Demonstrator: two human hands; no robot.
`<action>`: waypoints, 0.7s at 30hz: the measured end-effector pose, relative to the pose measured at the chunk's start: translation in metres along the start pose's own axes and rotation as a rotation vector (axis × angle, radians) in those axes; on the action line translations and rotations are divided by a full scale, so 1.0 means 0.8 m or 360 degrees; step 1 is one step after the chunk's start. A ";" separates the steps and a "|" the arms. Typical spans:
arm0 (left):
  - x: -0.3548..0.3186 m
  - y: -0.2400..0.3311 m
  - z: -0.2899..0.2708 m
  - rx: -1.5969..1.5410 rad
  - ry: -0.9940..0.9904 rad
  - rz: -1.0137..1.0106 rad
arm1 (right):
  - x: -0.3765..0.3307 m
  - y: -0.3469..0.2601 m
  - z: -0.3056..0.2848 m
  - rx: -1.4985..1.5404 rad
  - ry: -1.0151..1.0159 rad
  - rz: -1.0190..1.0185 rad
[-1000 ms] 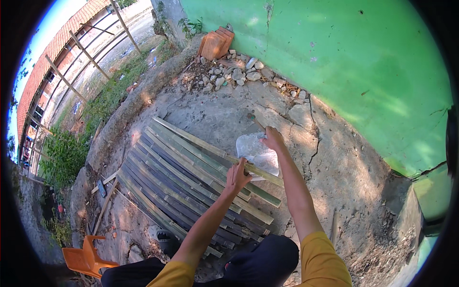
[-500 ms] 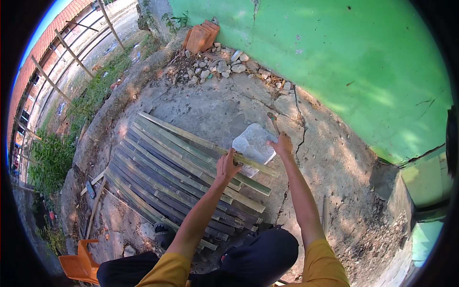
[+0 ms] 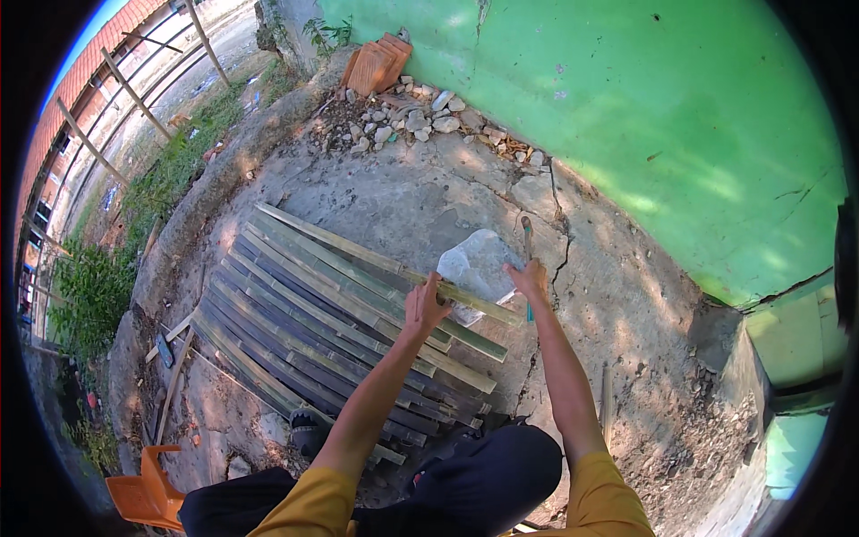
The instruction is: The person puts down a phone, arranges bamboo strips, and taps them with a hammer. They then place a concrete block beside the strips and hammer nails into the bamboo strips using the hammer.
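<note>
My left hand (image 3: pixel 424 309) is closed around the outermost bamboo strip (image 3: pixel 331 240), near that strip's right end. More split bamboo strips (image 3: pixel 295 309) lie side by side in a fanned row on the ground, to the left of and below it. My right hand (image 3: pixel 530 280) grips a slim tool (image 3: pixel 527 234) with a narrow brownish far end; a bit of teal shows below the fist. The tool's exact kind is unclear. A pale, flat-topped block (image 3: pixel 479 266) sits between my hands, with the strip's end crossing its near edge.
Cracked concrete (image 3: pixel 429 183) surrounds the bamboo. Rubble (image 3: pixel 420 121) and stacked roof tiles (image 3: pixel 376 64) lie along the green wall (image 3: pixel 608 89). An orange plastic chair (image 3: pixel 148 492) stands at lower left, near loose sticks (image 3: pixel 174 385).
My right hand has turned the tool from leaning left to nearly upright, and its teal lower part now shows. My left hand stays on the strip.
</note>
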State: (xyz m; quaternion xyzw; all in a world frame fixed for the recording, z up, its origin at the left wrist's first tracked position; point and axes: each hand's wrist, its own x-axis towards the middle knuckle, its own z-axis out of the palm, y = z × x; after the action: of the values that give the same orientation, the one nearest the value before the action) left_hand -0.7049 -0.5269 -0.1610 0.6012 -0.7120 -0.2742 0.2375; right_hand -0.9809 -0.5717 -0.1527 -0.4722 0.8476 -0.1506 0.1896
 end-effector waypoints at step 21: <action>0.000 -0.003 -0.005 0.0070 0.0059 0.0045 | 0.046 0.016 -0.001 0.0285 0.0004 0.0171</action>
State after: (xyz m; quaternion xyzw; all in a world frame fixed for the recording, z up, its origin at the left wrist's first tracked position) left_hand -0.7003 -0.5275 -0.1600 0.6011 -0.7218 -0.2440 0.2412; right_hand -1.0090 -0.5968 -0.1642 -0.4072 0.8550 -0.2159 0.2378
